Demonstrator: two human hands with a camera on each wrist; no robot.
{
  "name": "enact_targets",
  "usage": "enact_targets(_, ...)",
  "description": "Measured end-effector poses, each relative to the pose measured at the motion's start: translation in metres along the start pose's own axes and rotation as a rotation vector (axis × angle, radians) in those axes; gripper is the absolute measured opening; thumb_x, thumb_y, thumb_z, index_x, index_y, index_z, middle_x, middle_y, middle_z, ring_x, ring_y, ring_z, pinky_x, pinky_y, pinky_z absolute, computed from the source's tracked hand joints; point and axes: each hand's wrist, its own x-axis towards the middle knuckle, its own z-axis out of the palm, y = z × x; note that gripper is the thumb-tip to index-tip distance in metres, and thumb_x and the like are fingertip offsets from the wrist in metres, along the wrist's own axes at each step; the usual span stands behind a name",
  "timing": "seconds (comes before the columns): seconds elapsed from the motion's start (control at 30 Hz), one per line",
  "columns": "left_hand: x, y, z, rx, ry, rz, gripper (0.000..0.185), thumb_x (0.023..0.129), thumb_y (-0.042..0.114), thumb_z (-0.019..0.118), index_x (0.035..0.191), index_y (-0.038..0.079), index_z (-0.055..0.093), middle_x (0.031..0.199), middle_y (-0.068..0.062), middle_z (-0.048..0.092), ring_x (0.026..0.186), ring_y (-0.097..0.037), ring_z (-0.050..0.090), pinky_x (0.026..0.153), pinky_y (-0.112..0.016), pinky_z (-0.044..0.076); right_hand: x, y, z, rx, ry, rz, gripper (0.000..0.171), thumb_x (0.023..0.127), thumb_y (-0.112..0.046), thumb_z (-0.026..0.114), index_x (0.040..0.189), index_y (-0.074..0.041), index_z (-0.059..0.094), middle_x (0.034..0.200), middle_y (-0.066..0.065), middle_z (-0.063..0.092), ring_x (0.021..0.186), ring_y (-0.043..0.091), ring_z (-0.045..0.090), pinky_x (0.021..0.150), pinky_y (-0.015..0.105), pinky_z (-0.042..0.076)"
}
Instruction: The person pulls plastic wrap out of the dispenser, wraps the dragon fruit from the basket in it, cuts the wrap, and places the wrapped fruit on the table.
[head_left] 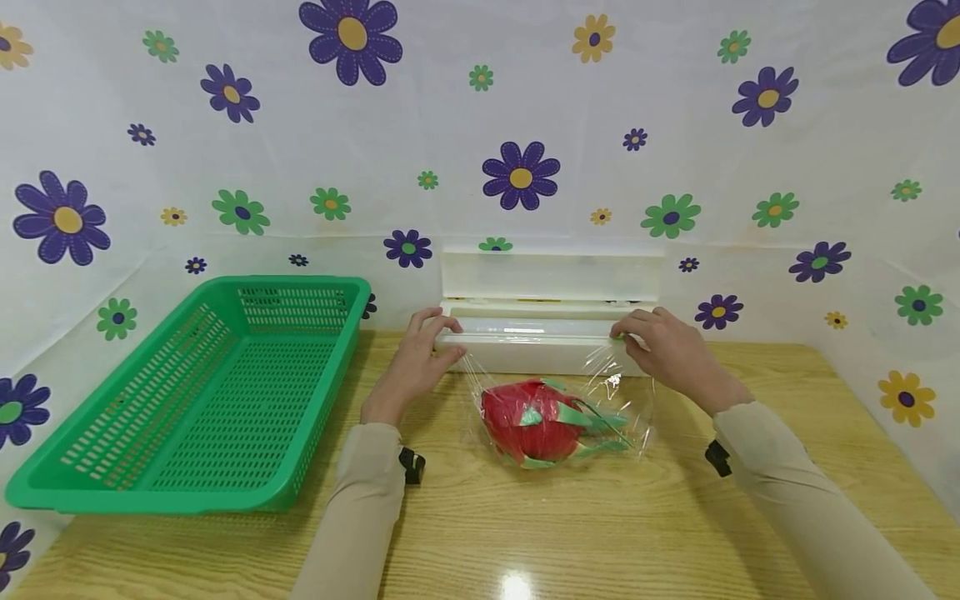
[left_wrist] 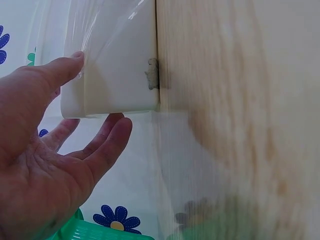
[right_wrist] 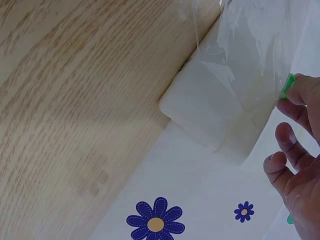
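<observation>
A white cling film dispenser (head_left: 540,357) stands at the back of the table with its lid (head_left: 551,277) raised. A clear film sheet (head_left: 641,408) comes out over its front and covers a red dragon fruit (head_left: 528,421) with green leafy tips. My left hand (head_left: 416,358) holds the dispenser's left end, the thumb on the top front edge and the fingers around the end face. At the right end, my right hand (head_left: 671,350) pinches a small green slide cutter (right_wrist: 288,86) between thumb and index finger; its other fingers are loosely bent.
A green plastic basket (head_left: 292,492) with perforated sides sits at the left of the wooden table (head_left: 600,542). Close behind the dispenser rises a white flower-print cloth (head_left: 420,100), which also lines both sides.
</observation>
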Motion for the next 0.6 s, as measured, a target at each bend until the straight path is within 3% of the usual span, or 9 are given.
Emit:
enact_targets(0.27,0.0007,-0.0006,0.0001,0.001,-0.003,-0.012,0.028,0.104,0.033,0.060,0.127,0.019,0.056,0.167,-0.012,0.022,0.147,-0.044,0.038,0.119,-0.062,0.035,-0.0010,0.0010,-0.0015,0.015,0.003,-0.009,0.018,0.093,0.003,0.067,0.106,-0.007,0.075,0.110,0.012,0.077,0.091,0.029,0.064,0.077,0.044,0.058)
enact_targets(0.6,0.0005,0.0002,-0.0001,0.002,0.006,0.002,0.028,0.103,0.029,0.062,0.128,0.017,0.056,0.166,-0.014,0.024,0.147,-0.044,0.039,0.119,-0.061,0.035,-0.0024,0.0022,-0.0015,0.007,0.008,-0.002,0.018,0.093,0.002,0.066,0.105,-0.007,0.075,0.110,0.011,0.077,0.088,0.028,0.063,0.074,0.042,0.056)
